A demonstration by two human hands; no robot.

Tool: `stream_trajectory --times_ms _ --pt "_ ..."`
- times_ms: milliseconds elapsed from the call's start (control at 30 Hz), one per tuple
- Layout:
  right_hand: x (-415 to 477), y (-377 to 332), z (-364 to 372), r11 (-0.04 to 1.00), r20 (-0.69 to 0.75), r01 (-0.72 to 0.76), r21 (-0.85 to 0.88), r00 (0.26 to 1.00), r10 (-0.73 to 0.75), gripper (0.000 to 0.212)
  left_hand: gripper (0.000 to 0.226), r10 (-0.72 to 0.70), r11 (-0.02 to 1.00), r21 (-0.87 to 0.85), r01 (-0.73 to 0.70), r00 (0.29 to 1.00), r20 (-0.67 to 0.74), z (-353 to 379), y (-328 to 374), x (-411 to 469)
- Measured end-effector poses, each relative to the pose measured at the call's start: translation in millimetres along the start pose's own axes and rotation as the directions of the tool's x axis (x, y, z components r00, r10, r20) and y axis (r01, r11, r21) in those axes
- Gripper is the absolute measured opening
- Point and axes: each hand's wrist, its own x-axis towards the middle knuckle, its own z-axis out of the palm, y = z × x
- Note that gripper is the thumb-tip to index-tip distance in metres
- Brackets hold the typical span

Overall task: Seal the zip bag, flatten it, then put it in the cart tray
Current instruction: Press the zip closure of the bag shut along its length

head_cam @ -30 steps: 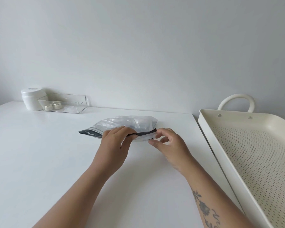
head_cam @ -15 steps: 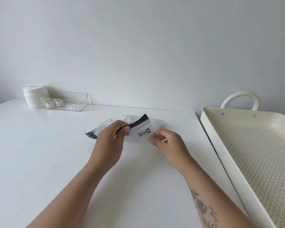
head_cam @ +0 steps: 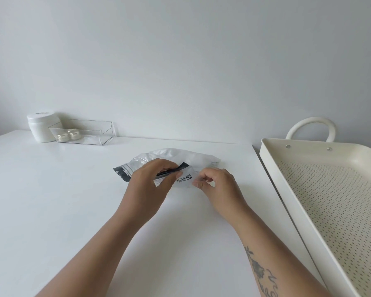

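A clear zip bag (head_cam: 193, 158) with a dark zip strip lies puffed up on the white table (head_cam: 51, 200), its strip facing me. My left hand (head_cam: 152, 185) pinches the dark strip near its middle between thumb and fingers. My right hand (head_cam: 216, 185) pinches the bag's near right part, beside a small printed logo. The strip's right part is folded up and back. The cream cart tray (head_cam: 272, 168) with a perforated floor stands to the right of the table, and nothing shows in the part of it in view.
At the table's back left stand a white lidded jar (head_cam: 41, 127) and a clear plastic box (head_cam: 84, 131) holding two small round pots. The tray's looped handle (head_cam: 311, 127) rises at its far end. A plain wall runs behind.
The bag's right end has been lifted and folded back, showing the logo. Both hands have shifted slightly along the strip, and the view has tilted a little.
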Motion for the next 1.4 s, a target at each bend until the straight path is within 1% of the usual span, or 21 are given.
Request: stream_trajectory --times_ms 33,67,100,133,200,233,300,400,567,800,933,1100,1267,1400 --pt "0.3 -1.8 -1.2 1.0 0.02 0.005 0.003 1.0 -0.005 0.009 0.007 -0.012 1.0 0.001 0.012 1.0 -0.004 0.1 -0.8 0.4" --pt "0.3 -4.6 -2.9 1.0 0.038 0.012 0.018 0.999 -0.013 0.011 0.005 -0.022 1.0 0.004 0.022 1.0 -0.005 0.1 -2.1 0.8" --pt "0.2 -7.6 -4.7 0.997 0.05 0.013 0.071 0.999 -0.016 0.018 0.005 -0.03 1.0 0.005 0.03 1.0 -0.003 0.1 -3.2 1.1" --pt "0.5 -11.4 -6.6 0.988 0.055 0.003 0.154 0.998 -0.012 0.02 0.006 -0.032 0.999 0.008 0.032 0.999 0.001 0.0 -4.4 1.3" --pt "2.2 -21.0 -10.5 0.944 0.06 -0.023 0.328 0.998 0.003 0.013 0.008 -0.035 0.999 0.011 0.035 0.999 0.011 -0.1 -7.1 1.9" --pt "2.8 -24.7 -11.7 0.924 0.056 -0.028 0.382 0.998 0.007 0.009 0.008 -0.042 0.999 0.014 0.042 0.999 0.017 -0.1 -8.0 2.1" --pt "3.2 -28.8 -13.3 0.906 0.041 -0.02 0.423 0.999 0.004 0.005 0.007 -0.059 0.998 0.017 0.058 0.998 0.03 0.2 -9.3 2.5" --pt "1.9 -32.1 -14.4 0.908 0.031 0.005 0.418 0.999 -0.02 0.004 0.007 -0.073 0.997 0.004 0.073 0.996 0.055 -0.3 -10.2 3.2" --pt "3.2 -34.0 -15.5 0.94 0.057 0.007 0.341 0.998 -0.028 0.002 0.013 -0.106 0.992 -0.06 0.113 0.989 0.099 -3.6 -9.7 3.3" --pt "4.6 -35.0 -15.3 0.947 0.076 0.009 0.321 0.996 -0.035 0.006 0.007 -0.148 0.975 -0.146 0.166 0.981 0.126 -7.1 -8.4 4.5" --pt "5.0 -34.5 -16.1 0.947 0.092 -0.005 0.321 0.995 -0.026 0.005 0.007 -0.138 0.978 -0.137 0.157 0.981 0.137 -7.0 -8.7 4.2" --pt "6.2 -34.8 -19.0 0.95 0.123 -0.007 0.312 0.992 -0.034 0.008 0.006 -0.169 0.969 -0.156 0.192 0.974 0.15 -6.5 -10.2 4.1" --pt "6.7 -34.2 -18.5 0.964 0.13 0.02 0.266 0.99 -0.057 0.006 0.008 -0.148 0.982 -0.092 0.163 0.978 0.149 -4.5 -8.2 3.0" --pt "7.2 -33.9 -17.3 0.972 0.134 0.052 0.228 0.987 -0.085 0.009 0.008 -0.122 0.99 -0.057 0.133 0.979 0.163 -2.6 -7.9 1.9"
